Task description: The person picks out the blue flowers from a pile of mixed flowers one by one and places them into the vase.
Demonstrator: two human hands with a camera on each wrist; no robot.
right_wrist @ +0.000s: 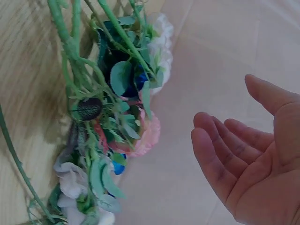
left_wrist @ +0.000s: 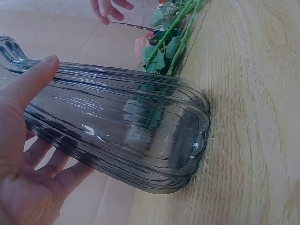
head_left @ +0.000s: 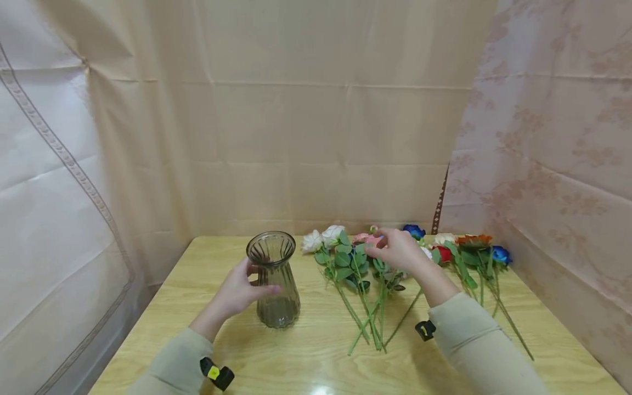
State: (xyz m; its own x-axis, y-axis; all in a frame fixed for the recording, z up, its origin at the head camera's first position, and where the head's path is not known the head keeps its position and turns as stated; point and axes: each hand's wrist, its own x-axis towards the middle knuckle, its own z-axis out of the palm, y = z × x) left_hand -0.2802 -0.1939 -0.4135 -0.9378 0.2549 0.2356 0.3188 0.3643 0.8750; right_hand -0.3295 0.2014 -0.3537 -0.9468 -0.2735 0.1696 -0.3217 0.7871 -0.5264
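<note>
A ribbed, smoky glass vase (head_left: pixel 280 304) with a flared rim stands upright on the table. My left hand (head_left: pixel 238 292) grips it from the left, and in the left wrist view the thumb lies along one side with the fingers round the other. Over the artificial flowers hovers my right hand (head_left: pixel 399 252), its fingers loosely bent and apart. Nothing is between those fingers in the right wrist view, where a pink flower (right_wrist: pixel 150 133) lies to one side. White roses (head_left: pixel 333 235) lie at the left end of the bunch, their green stems (head_left: pixel 351 310) pointing toward me.
Further right on the wooden table (head_left: pixel 316 359) lie a red flower (head_left: pixel 442 254), an orange flower (head_left: pixel 475 241) and a blue flower (head_left: pixel 501 254) with long stems. Beige curtains (head_left: pixel 316 120) hang behind the table, and a patterned cloth (head_left: pixel 568 164) hangs at the right.
</note>
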